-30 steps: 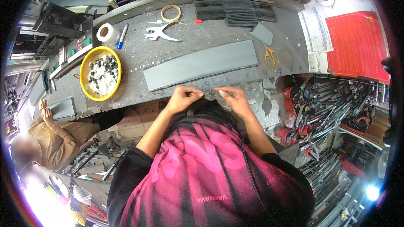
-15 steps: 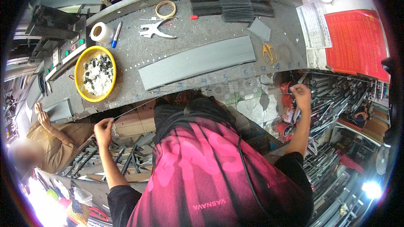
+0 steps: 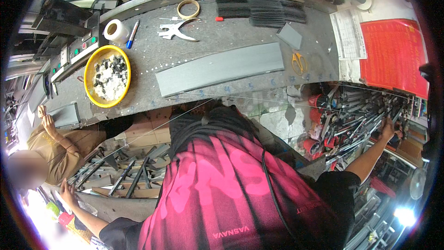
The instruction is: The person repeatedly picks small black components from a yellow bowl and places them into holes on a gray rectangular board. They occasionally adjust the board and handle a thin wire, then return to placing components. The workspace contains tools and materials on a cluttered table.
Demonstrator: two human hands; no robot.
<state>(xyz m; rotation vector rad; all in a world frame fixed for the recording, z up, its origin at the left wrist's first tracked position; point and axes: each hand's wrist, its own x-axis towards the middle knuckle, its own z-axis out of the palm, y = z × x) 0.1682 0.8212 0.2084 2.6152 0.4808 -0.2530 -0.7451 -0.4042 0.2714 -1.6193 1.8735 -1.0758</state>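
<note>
My left hand (image 3: 68, 193) is stretched out to the lower left, fingers closed on a thin pale cord (image 3: 152, 130). The cord runs taut up and right to the workbench's front edge. A second fine stretch of cord goes from there toward my right hand (image 3: 387, 129), which reaches far right with fingers closed; its end of the cord is too fine to follow fully. In front of me on the bench lies a long grey flat strip (image 3: 222, 69). Near it are orange-handled scissors (image 3: 299, 63) and a grey square piece (image 3: 290, 35).
On the bench (image 3: 152, 60) are a yellow basket (image 3: 88, 83) of small black and white pieces, a tape roll (image 3: 115, 31), a marker (image 3: 132, 34), a hole punch (image 3: 178, 31) and dark pleated mesh (image 3: 263, 11). Another person (image 3: 60, 157) works at left. Metal profiles (image 3: 356, 106) stand at right.
Both hands have spread far apart: my left hand moved down and left, my right hand moved right and slightly down. The cord now spans a wider stretch.
</note>
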